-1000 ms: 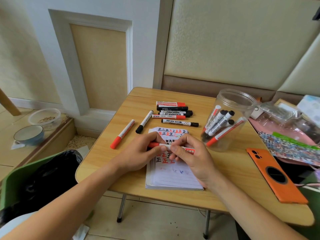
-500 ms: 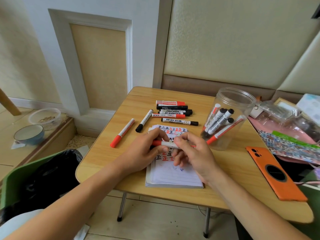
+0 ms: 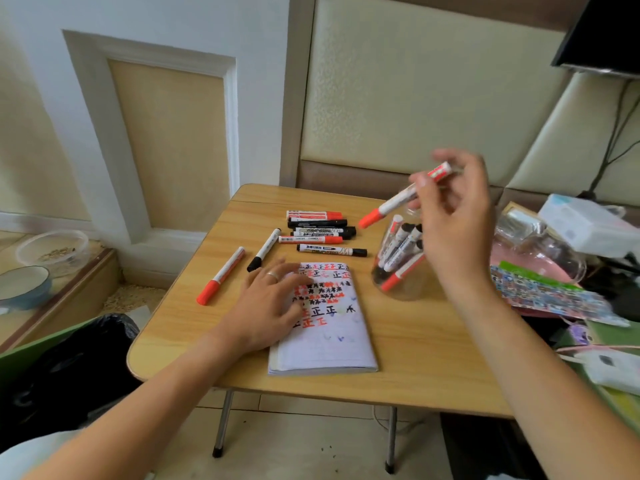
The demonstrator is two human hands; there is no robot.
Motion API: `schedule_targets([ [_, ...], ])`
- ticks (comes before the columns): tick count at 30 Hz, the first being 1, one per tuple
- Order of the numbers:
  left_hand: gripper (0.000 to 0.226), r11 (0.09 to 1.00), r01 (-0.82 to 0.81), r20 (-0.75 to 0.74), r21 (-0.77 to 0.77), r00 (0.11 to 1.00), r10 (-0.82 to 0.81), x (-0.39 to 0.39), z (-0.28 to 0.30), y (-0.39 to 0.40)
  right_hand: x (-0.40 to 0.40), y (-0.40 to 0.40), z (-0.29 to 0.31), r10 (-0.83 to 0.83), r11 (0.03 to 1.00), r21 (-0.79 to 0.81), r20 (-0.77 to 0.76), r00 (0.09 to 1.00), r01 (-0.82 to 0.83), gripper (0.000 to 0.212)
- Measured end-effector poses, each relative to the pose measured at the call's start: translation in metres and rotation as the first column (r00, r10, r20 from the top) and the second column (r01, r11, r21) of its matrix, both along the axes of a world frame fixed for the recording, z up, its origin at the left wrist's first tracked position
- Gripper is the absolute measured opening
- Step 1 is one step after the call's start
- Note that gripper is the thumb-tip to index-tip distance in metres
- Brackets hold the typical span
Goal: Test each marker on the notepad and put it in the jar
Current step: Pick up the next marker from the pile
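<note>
A second ago both hands held the red marker (image 3: 403, 195) low over the notepad (image 3: 325, 317). Now only the right hand (image 3: 453, 216) pinches it, lifted up above the jar (image 3: 398, 261), red cap pointing down and left. The left hand (image 3: 270, 303) has let go and lies flat with straight fingers on the notepad. The page shows rows of red and black "正" marks. The marker labels are too small to read.

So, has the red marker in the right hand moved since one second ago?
Yes. The red marker has gone up and to the right, from over the notepad to above the jar, held by the right hand.
</note>
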State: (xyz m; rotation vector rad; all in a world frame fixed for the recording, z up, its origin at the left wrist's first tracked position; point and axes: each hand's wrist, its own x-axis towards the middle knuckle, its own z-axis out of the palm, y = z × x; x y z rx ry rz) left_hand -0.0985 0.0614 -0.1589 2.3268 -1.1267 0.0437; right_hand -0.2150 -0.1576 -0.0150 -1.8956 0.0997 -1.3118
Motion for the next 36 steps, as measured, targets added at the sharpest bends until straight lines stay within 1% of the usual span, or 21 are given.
schedule_targets([
  [3, 0.051, 0.999, -0.035, -0.044, -0.001, 0.998, 0.035, -0.001, 0.001, 0.0, -0.001, -0.021, 0.024, -0.202, 0.965, -0.149, 0.098, 0.974, 0.215, 0.021],
  [6, 0.05, 0.999, -0.038, -0.047, 0.005, 0.998, 0.038, -0.002, 0.001, 0.0, 0.001, -0.035, 0.035, -0.285, 0.921, -0.254, 0.08, 0.955, 0.296, 0.02],
  [8, 0.047, 0.999, -0.039, -0.049, 0.01, 0.998, 0.04, -0.003, 0.002, 0.0, 0.008, -0.046, 0.033, -0.296, 0.918, -0.278, -0.011, 0.955, 0.282, 0.017],
  [11, 0.039, 0.999, -0.045, -0.046, 0.005, 0.998, 0.045, -0.002, 0.001, -0.001, 0.023, -0.062, 0.021, -0.268, 0.94, -0.282, -0.26, 0.927, 0.193, 0.005],
  [12, 0.04, 0.999, -0.048, -0.05, -0.002, 0.998, 0.048, -0.002, 0.002, 0.0, 0.027, -0.064, 0.017, -0.261, 0.941, -0.301, -0.361, 0.895, 0.153, 0.008],
  [14, 0.042, 0.999, -0.051, -0.045, -0.018, 0.998, 0.05, -0.003, 0.001, 0.0, 0.03, -0.064, 0.012, -0.328, 0.898, -0.432, -0.529, 0.783, 0.085, 0.025],
  [16, 0.039, 0.999, -0.048, -0.034, -0.02, 0.998, 0.047, -0.002, 0.0, 0.001, 0.029, -0.056, 0.014, -0.416, 0.847, -0.529, -0.613, 0.672, 0.042, 0.045],
  [18, 0.036, 0.999, -0.045, -0.031, -0.029, 0.999, 0.044, -0.001, 0.0, 0.001, 0.028, -0.049, 0.016, -0.427, 0.848, -0.531, -0.693, 0.581, -0.01, 0.059],
  [19, 0.036, 0.998, -0.043, -0.034, -0.035, 0.999, 0.042, -0.001, 0.001, 0.001, 0.028, -0.046, 0.017, -0.441, 0.838, -0.544, -0.712, 0.546, -0.033, 0.061],
  [21, 0.035, 0.999, -0.041, -0.045, -0.035, 0.998, 0.04, -0.002, 0.003, 0.001, 0.027, -0.045, 0.016, -0.491, 0.802, -0.596, -0.703, 0.514, -0.049, 0.051],
  [23, 0.036, 0.999, -0.046, -0.05, -0.017, 0.998, 0.046, -0.003, 0.004, 0.0, 0.027, -0.044, 0.012, -0.534, 0.768, -0.64, -0.66, 0.528, -0.024, 0.033],
  [24, 0.036, 0.999, -0.05, -0.044, -0.007, 0.998, 0.05, -0.003, 0.005, 0.0, 0.027, -0.044, 0.009, -0.545, 0.75, -0.662, -0.606, 0.579, 0.014, 0.027],
  [26, 0.036, 0.999, -0.053, -0.028, 0.004, 0.998, 0.053, -0.005, 0.006, 0.0, 0.026, -0.04, 0.0, -0.551, 0.659, -0.741, -0.359, 0.753, 0.128, 0.029],
  [28, 0.035, 0.998, -0.056, -0.03, -0.003, 0.998, 0.055, -0.005, 0.008, -0.001, 0.019, -0.022, -0.007, -0.442, 0.571, -0.795, -0.086, 0.893, 0.206, 0.016],
  [29, 0.036, 0.998, -0.058, -0.035, -0.007, 0.998, 0.058, -0.005, 0.008, -0.001, 0.017, -0.011, -0.012, -0.374, 0.535, -0.83, -0.066, 0.925, 0.157, 0.01],
  [30, 0.036, 0.998, -0.061, -0.039, -0.007, 0.997, 0.061, -0.005, 0.009, -0.001, 0.015, -0.001, -0.019, -0.306, 0.525, -0.851, -0.164, 0.938, 0.022, 0.01],
  [31, 0.037, 0.998, -0.064, -0.042, -0.004, 0.997, 0.063, -0.005, 0.009, -0.001, 0.015, 0.01, -0.029, -0.273, 0.549, -0.82, -0.358, 0.893, -0.161, 0.016],
  [32, 0.038, 0.998, -0.068, -0.043, -0.001, 0.997, 0.068, -0.004, 0.009, -0.001, 0.014, 0.019, -0.039, -0.269, 0.577, -0.748, -0.552, 0.789, -0.327, 0.024],
  [33, 0.038, 0.997, -0.073, -0.042, 0.0, 0.996, 0.073, -0.004, 0.008, -0.001, 0.015, 0.025, -0.051, -0.287, 0.595, -0.679, -0.679, 0.676, -0.429, 0.032],
  [34, 0.039, 0.997, -0.078, -0.036, 0.001, 0.996, 0.078, -0.004, 0.007, -0.001, 0.017, 0.027, -0.063, -0.316, 0.605, -0.636, -0.744, 0.589, -0.478, 0.038],
  [36, 0.043, 0.997, -0.075, -0.018, 0.011, 0.997, 0.075, -0.003, 0.005, -0.002, 0.018, 0.029, -0.081, -0.314, 0.626, -0.587, -0.792, 0.523, -0.513, 0.042],
])
